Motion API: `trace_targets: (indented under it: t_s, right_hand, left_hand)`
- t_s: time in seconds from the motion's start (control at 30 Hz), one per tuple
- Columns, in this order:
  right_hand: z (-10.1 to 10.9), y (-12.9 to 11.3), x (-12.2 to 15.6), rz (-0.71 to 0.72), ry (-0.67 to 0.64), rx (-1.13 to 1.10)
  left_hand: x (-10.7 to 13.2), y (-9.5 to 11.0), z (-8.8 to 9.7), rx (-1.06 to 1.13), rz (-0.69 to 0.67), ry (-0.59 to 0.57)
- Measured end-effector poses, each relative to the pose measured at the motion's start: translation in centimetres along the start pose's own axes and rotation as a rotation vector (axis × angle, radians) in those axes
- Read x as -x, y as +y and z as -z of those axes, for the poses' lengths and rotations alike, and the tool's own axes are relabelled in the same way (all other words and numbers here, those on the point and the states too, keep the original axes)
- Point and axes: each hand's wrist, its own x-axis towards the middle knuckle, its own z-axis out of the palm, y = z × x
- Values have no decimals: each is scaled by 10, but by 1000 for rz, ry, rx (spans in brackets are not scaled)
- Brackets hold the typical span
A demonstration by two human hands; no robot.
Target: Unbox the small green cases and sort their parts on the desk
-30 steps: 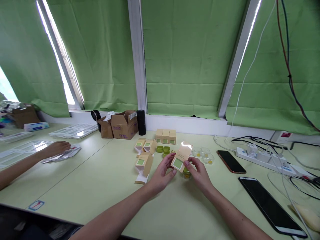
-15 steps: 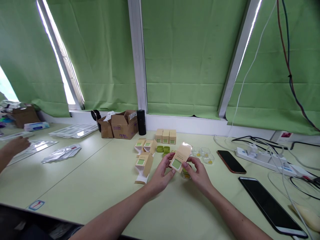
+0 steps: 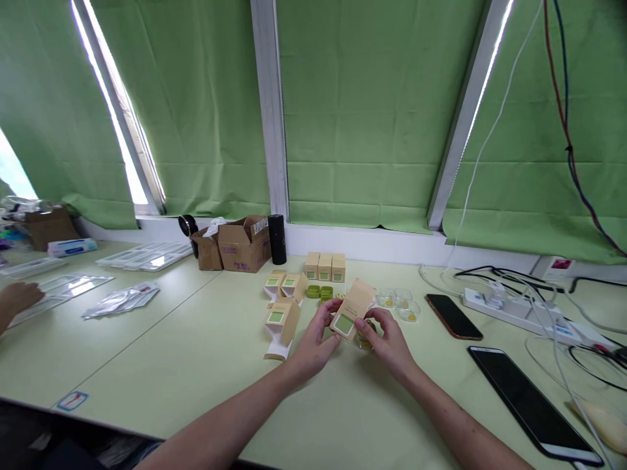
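Between both hands, tilted above the table, is a small tan cardboard box [image 3: 353, 309] with a green window near its lower end. My left hand [image 3: 317, 339] is closed on its left edge. At its right edge my right hand [image 3: 389, 339] pinches it with the thumb in front; the fingers behind are partly hidden. Below and behind the box, a small clear container [image 3: 364, 341] shows beside my right fingers, mostly covered. To the left stand several similar boxes with open flaps, one nearest [image 3: 283, 324]. Small green pieces [image 3: 319, 292] lie just behind my left hand.
Three closed boxes [image 3: 324, 267] stand at the back. Clear round containers [image 3: 402, 303] sit right of my hands, then a phone [image 3: 454, 316], a larger phone [image 3: 531, 401] and a power strip [image 3: 519, 314] with cables. At far left another person's hand [image 3: 19, 299] is over clear trays.
The held box has tilted slightly and shifted a little left, and the glare on its upper part is gone. The other person's hand at far left has moved left and down.
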Motion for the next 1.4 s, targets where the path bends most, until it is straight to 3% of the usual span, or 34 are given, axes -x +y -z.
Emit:
trace_targets:
  t_s: [0.47, 0.77, 0.9, 1.17, 1.4]
  right_hand:
    - [0, 8, -2, -106, -20, -174]
    - [2, 7, -2, -129, -43, -240]
    - [5, 1, -4, -142, -100, -323]
    - [3, 0, -5, -200, -116, -422]
    - [0, 3, -5, -171, -110, -378]
  left_hand:
    - [2, 10, -5, -14, 38, 12]
    - [2, 13, -10, -329, 14, 138]
    - [4, 11, -6, -407, -47, 107]
    - [2, -1, 1, -442, -104, 142]
    - [-1, 5, -3, -401, -89, 179]
